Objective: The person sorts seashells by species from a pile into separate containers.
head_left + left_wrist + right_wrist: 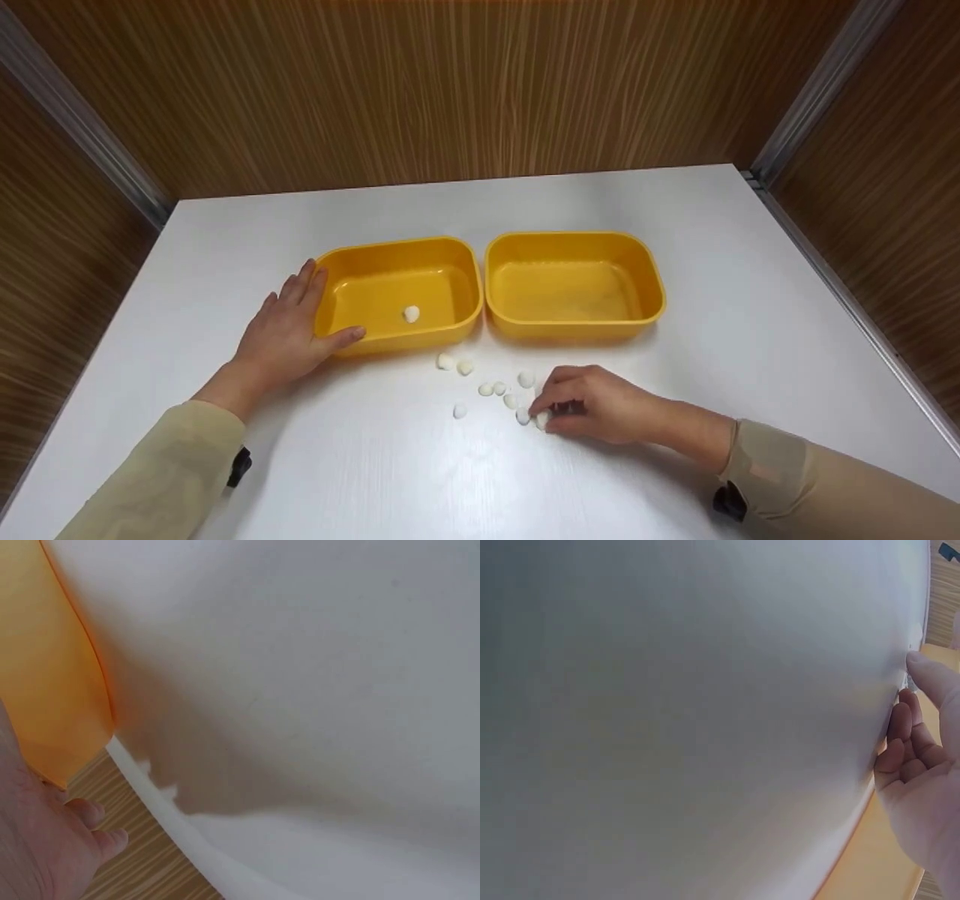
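Observation:
My left hand (283,330) rests on the left yellow bin (405,341), its straight fingers along the left end and its thumb over the near rim. Inside that bin lies one small white pebble-like piece (411,314). On the table, my right hand (604,405) pinches another white pebble-like piece (543,420) between thumb and fingers. Several more white pieces (510,400) lie scattered just left of those fingertips. In the right wrist view, the right hand (922,757) has its fingers curled low at the tabletop, and the held piece is mostly hidden.
A second yellow bin (574,330), with nothing in it, stands right beside the first. Both are on a white table (360,465). Wood-grain panels (450,97) rise behind the table and at both sides.

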Motion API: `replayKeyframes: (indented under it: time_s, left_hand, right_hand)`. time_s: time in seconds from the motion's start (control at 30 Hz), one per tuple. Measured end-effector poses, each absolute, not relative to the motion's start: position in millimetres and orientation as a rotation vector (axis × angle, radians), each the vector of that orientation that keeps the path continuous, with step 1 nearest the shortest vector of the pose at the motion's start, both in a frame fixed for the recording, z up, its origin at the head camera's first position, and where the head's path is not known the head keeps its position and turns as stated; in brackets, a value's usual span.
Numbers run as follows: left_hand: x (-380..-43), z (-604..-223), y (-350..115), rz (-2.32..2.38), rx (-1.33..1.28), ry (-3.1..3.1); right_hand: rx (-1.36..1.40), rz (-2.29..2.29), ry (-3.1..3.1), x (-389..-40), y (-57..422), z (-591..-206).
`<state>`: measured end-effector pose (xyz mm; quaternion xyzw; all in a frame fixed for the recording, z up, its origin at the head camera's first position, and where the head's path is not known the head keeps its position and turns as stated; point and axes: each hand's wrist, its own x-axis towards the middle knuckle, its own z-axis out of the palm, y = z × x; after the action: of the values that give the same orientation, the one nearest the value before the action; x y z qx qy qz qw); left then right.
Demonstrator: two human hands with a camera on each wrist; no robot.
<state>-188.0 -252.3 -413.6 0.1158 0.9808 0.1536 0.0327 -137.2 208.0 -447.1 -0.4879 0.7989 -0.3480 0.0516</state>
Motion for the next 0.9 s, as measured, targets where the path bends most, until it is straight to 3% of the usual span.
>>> replayKeyframes:
  time_s: [0.6,0.9]
  left_hand:
    - [-187.8,-415.4,-252.5,0.490,0.349,3.012]
    - [-189.4,-416.3,-251.8,0.468,0.334,3.013]
  right_hand:
    - [-1.510,-1.035,2.449,-137.7,212.3,-440.5]
    - [-1.585,-1.080,2.458,-150.0,191.8,-415.9]
